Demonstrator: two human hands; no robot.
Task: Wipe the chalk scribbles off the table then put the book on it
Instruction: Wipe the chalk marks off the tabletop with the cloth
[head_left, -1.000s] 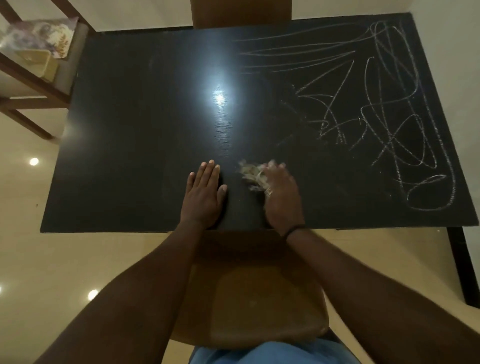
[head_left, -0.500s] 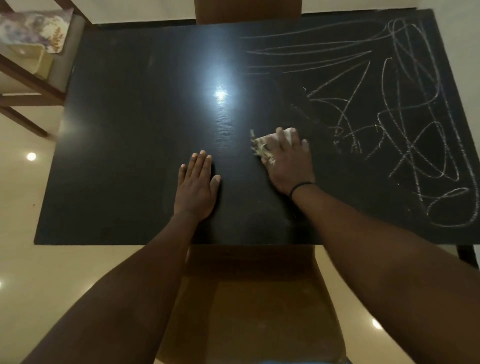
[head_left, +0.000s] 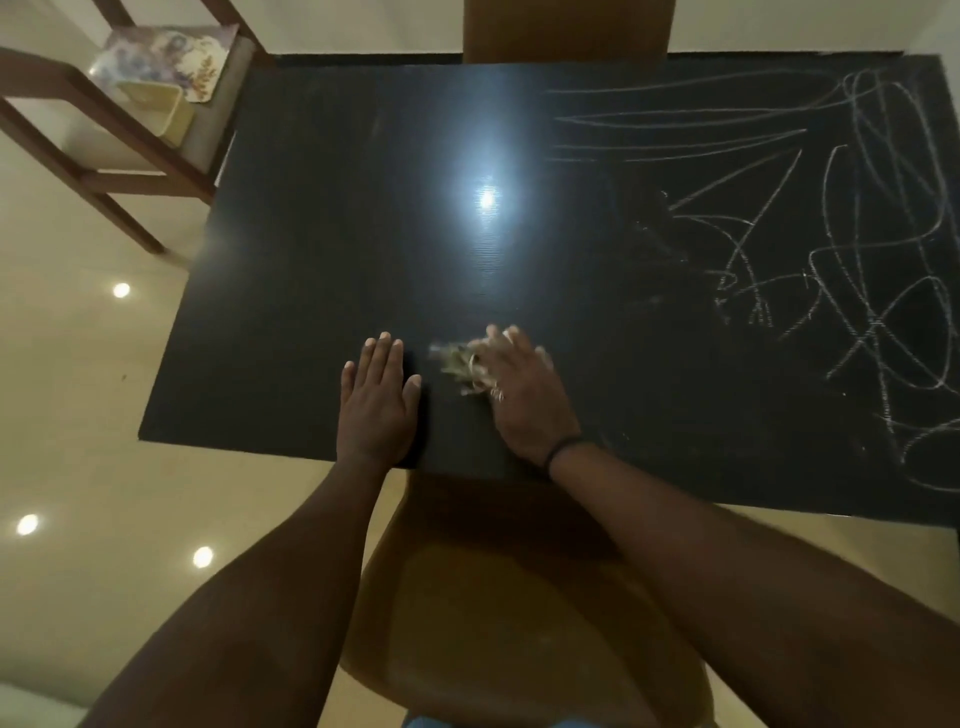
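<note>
Head view looks down on a black tabletop (head_left: 311, 291) with both hands near its front edge. Left hand (head_left: 376, 402) lies flat on the surface, fingers straight and together, holding nothing. Right hand (head_left: 522, 395) presses a crumpled cloth (head_left: 460, 364) against the tabletop just beside the left hand; the cloth is blurred and sticks out from under the fingers toward the left, and the fingers look fairly straight over it, though whether they curl round it cannot be told. A dark band (head_left: 563, 449) circles the right wrist. White chalk scribbles (head_left: 841, 270) cover the right part of the tabletop, well apart from the cloth, with fainter smudged marks between them and the hand. The left and middle parts of the surface are bare and show a bright light reflection (head_left: 487, 198). A book (head_left: 171, 60) with a flowered cover lies on a chair (head_left: 104, 135) off the far left corner, a pale box (head_left: 156, 106) just beside it. Another chair seat (head_left: 509, 613) sits under the front edge, between the forearms.
</note>
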